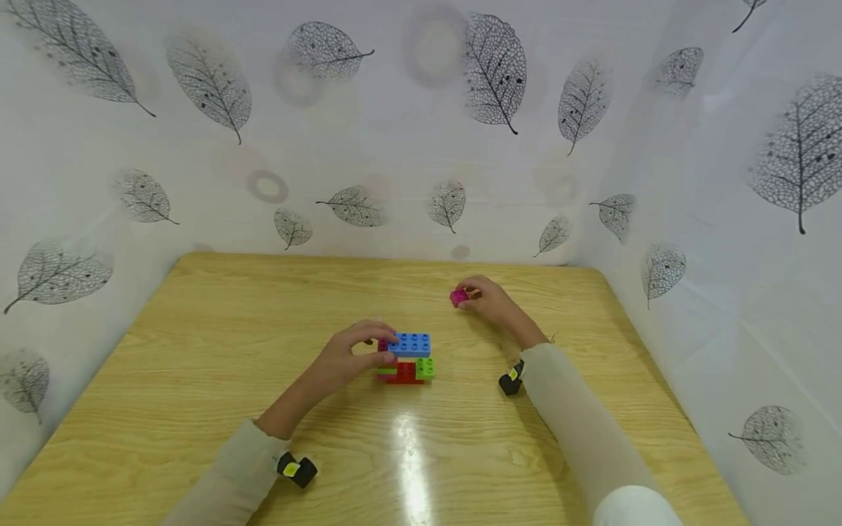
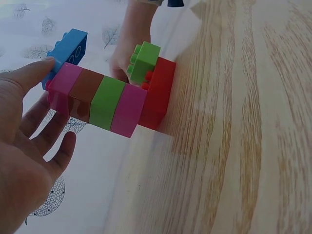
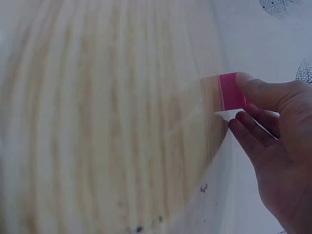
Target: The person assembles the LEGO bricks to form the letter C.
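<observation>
A structure of toy building bricks stands on the table. Its red base brick (image 2: 158, 95) carries a small lime-green brick (image 1: 425, 367) at one end. At the other end rises a column of pink, green, brown and pink bricks (image 2: 97, 100), topped by an overhanging blue brick (image 1: 413, 343). My left hand (image 1: 349, 353) holds the structure by its top, thumb at the blue brick and the upper pink one. Farther back and to the right, my right hand (image 1: 490, 301) pinches a small pink brick (image 3: 232, 91) between thumb and fingers, at the table surface.
The wooden table (image 1: 263, 299) meets a pale leaf-patterned curtain (image 1: 395, 146) at its back and sides. A black wrist camera (image 1: 299, 471) is strapped to the left sleeve, and another wrist camera (image 1: 510, 380) to the right one.
</observation>
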`<state>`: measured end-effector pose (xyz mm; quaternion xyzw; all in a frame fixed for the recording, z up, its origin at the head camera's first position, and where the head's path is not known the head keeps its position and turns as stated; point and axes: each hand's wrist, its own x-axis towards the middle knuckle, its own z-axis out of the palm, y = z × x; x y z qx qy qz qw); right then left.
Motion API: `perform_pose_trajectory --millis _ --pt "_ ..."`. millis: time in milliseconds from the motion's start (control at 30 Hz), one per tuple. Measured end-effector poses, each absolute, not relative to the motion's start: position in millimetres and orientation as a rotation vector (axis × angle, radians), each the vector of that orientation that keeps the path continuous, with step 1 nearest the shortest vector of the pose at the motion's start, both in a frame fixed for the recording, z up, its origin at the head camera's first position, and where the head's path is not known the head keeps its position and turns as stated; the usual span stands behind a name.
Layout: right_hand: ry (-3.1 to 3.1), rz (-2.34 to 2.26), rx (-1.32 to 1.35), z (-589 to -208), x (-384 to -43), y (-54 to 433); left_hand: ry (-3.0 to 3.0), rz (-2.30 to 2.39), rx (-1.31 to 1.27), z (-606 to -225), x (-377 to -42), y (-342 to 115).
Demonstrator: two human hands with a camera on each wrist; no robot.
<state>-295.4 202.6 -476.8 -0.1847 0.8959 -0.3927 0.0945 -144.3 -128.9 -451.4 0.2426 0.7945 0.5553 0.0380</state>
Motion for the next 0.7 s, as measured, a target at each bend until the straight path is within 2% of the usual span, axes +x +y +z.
perform_pose_trajectory --millis 233,700 --pt "2.621 -1.217 -0.473 -479.6 -297.9 202.6 2.429 1.710 0.751 -453.3 -144.7 -129.0" --pt "2.701 -1.171 -0.512 -485.0 -297.2 199.5 2.450 1.704 0.759 -453.5 -143.1 -128.2"
